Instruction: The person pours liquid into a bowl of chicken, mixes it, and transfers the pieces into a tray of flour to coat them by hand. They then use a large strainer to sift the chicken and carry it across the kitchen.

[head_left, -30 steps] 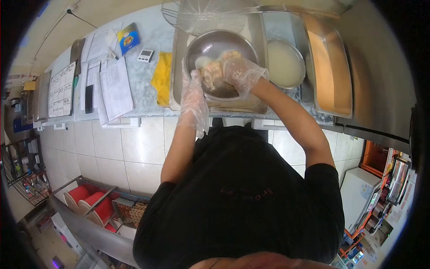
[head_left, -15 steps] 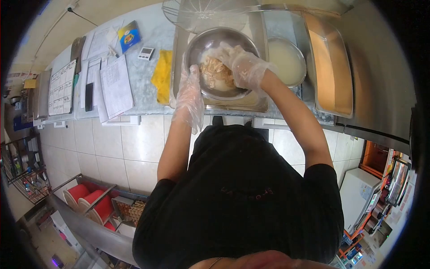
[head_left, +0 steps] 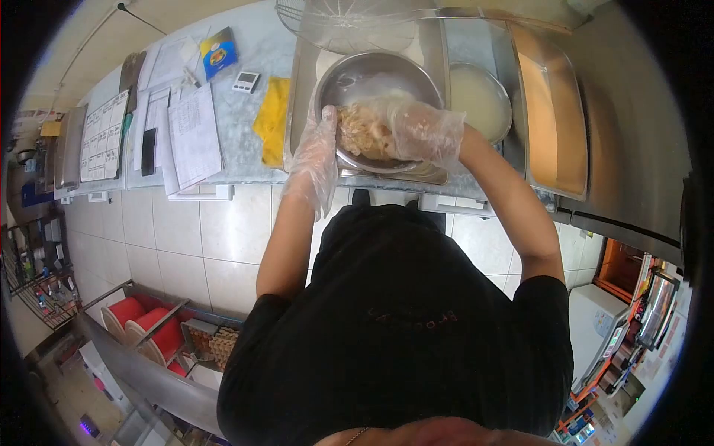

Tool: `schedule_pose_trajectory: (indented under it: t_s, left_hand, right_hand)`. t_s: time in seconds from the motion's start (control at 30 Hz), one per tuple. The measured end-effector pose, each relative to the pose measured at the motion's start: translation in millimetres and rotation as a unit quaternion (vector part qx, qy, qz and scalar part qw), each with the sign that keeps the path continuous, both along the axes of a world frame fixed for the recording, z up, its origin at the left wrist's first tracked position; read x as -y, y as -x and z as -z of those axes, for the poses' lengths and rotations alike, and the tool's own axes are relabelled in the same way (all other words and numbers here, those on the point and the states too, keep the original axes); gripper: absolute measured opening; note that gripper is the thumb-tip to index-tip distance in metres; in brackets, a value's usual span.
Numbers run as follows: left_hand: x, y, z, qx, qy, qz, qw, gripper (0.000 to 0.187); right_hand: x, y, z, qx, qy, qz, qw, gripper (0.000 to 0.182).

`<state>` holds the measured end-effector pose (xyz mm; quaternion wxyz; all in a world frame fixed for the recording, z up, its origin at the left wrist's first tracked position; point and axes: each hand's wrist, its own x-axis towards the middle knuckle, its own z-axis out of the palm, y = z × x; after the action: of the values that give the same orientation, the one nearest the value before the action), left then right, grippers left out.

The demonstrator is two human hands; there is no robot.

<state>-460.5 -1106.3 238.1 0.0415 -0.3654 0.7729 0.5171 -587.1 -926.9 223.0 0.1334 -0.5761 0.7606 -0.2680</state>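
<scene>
A steel mixing bowl (head_left: pixel 349 78) sits in a large metal tray (head_left: pixel 301 89). Against its left wall rests my left hand (head_left: pixel 316 145), in a clear plastic glove, thumb at the rim and fingers around the outside. Pale brown, battered-looking pieces of food (head_left: pixel 361 134) lie in the near left part of the bowl; I cannot make out their kind. Gloved the same way, my right hand (head_left: pixel 413 126) is down inside the bowl on the food, its fingers blurred and partly hidden. White powder lies in the tray behind the bowl.
Right of the tray stands a round container of pale liquid (head_left: pixel 476 100), then a deep steel pan (head_left: pixel 550 119). A wire strainer (head_left: pixel 349 18) spans the tray's back. On the left are a yellow cloth (head_left: pixel 274 123), a timer (head_left: pixel 245 82), papers (head_left: pixel 195 134) and a phone (head_left: pixel 149 152).
My right hand has come down from the bowl's far side to its near right part. The food is bunched more toward the near left. My left hand stays at the rim.
</scene>
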Motion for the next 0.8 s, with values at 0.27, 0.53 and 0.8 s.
schedule_pose_trajectory:
  t_s: [0.27,0.53,0.8]
  left_hand:
    - [-3,-2,16,-0.128,-0.232,-0.023,0.964,0.072]
    - [-14,-3,-4,-0.067,-0.149,0.023,0.986,0.073]
    - [-8,-1,2,-0.093,-0.12,-0.029,0.988,0.064]
  right_hand:
    - [15,-11,105,0.046,-0.003,0.153,0.987,0.038]
    - [26,2,-21,-0.075,-0.423,-0.009,0.903,0.076]
    - [-17,-7,39,-0.064,-0.081,0.085,0.991,0.025]
